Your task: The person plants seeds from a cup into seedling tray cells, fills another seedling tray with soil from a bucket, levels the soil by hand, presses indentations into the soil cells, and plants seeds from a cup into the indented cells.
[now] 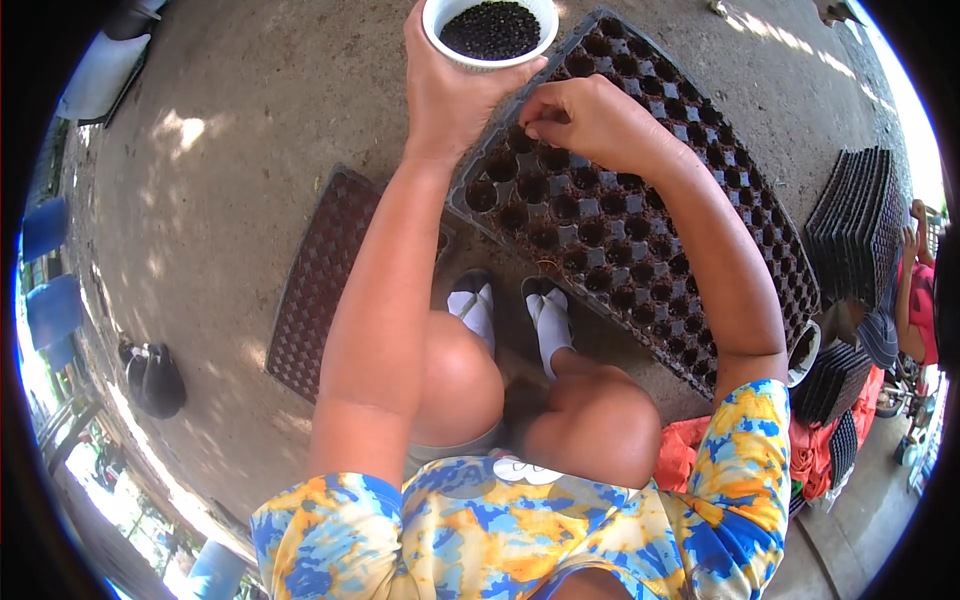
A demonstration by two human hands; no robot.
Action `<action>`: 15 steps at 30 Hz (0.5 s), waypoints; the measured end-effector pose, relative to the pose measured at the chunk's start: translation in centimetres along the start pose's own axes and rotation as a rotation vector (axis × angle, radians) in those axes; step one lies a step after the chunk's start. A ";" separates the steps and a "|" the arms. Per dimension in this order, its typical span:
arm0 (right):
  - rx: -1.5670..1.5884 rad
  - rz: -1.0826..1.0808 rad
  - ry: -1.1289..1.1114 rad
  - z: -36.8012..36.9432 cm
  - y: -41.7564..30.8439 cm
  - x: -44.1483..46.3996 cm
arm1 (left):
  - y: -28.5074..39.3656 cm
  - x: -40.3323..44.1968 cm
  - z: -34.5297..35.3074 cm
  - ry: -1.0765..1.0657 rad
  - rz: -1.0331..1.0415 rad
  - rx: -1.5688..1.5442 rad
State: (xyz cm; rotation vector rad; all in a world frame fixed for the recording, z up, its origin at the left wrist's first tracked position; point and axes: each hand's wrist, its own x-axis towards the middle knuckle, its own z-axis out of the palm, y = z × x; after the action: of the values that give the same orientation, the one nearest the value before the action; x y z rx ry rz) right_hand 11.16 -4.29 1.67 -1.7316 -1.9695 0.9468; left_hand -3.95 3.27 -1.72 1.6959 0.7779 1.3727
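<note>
My left hand [450,100] is wrapped round a white cup [488,64] at the top of the view. Small dark seeds [490,28] fill much of the cup. My right hand [600,118] hovers over the upper left part of a black seedling tray [588,205], with thumb and fingers pinched together. Whatever may be between those fingertips is too small to make out. The tray's round cells hold dark brown soil, each with a hollow in it. It lies at a slant, just beyond my feet and to the right.
A second soil-filled tray [312,285] lies on the left, partly behind my left arm. Stacked black trays [850,215] stand at the right, near another person [920,310]. Red sheeting [682,448] lies beside my knee. A dark object [155,382] sits on the floor far left.
</note>
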 end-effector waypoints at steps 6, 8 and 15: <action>-0.014 -0.030 0.007 0.1 0.2 0.1 | 0.6 0.2 0.2 -0.027 -0.073 -0.102; -0.019 -0.058 0.019 0.2 0.2 0.1 | 1.4 0.2 0.1 -0.034 -0.101 -0.077; -0.050 -0.111 0.017 -0.1 0.2 -0.1 | 0.3 0.1 0.2 -0.030 -0.027 -0.094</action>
State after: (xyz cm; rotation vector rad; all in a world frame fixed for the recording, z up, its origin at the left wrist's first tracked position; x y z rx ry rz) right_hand 11.37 -4.32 1.57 -1.6322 -2.0704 0.8494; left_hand -3.69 3.18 -1.39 1.6241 0.7061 1.3415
